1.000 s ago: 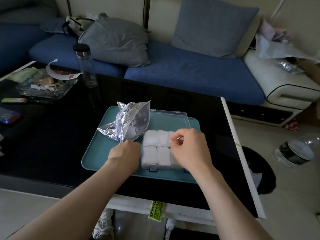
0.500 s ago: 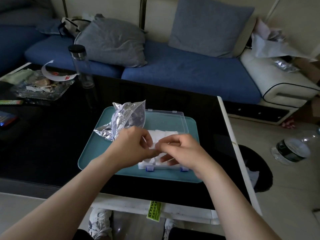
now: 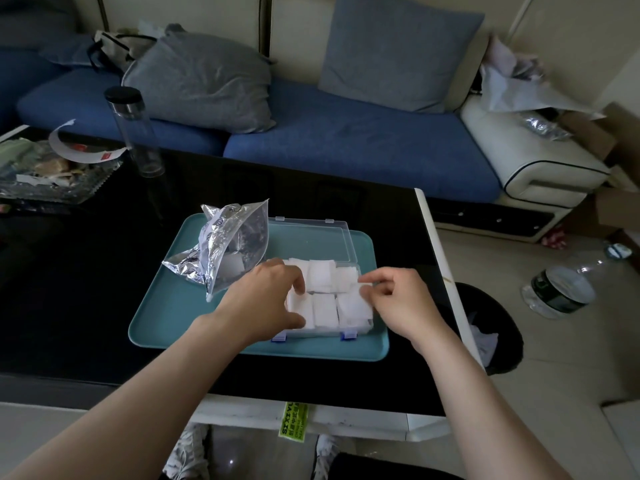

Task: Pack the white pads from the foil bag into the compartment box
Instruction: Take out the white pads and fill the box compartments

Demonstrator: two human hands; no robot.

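A clear compartment box (image 3: 360, 330) with blue latches sits on a teal tray (image 3: 162, 310), its lid (image 3: 311, 237) lying open behind it. White pads (image 3: 323, 292) fill the compartments in two rows. My left hand (image 3: 266, 301) is over the box's left side, thumb and fingers curled round the front left stack of pads. My right hand (image 3: 398, 303) is at the box's right side, forefinger and thumb pinching the edge of a pad there. The crumpled foil bag (image 3: 225, 251) lies on the tray just left of the box, with a few pads showing through its clear side.
The tray rests on a black glass table (image 3: 69, 289) whose white right edge (image 3: 436, 271) is close to the box. A tall clear bottle (image 3: 135, 133) and a glass dish of scraps (image 3: 48, 171) stand far left. A dark bin (image 3: 491, 327) and a water bottle (image 3: 557, 292) are on the floor right.
My hands, together over the middle of the box half a second ago, have moved apart. The left is now on the left pads and the right on the right pads.
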